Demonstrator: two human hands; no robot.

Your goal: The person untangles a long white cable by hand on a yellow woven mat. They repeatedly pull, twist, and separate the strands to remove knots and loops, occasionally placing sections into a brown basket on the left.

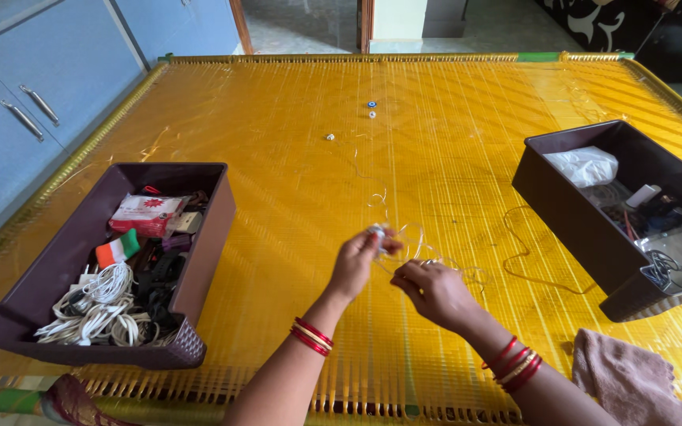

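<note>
A tangled clear cord [416, 246] is pinched between her left hand [354, 264] and right hand [436, 292], dark trays [199, 260] flanking the grip on both sides.

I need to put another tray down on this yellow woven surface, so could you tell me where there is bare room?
The widest free patch lies at the far side, beyond the small beads, between the left bin and the right bin. The strip right of the left bin is also bare. It is crowded around the left hand and right hand, where clear thread lies, and by the pink cloth.
</note>
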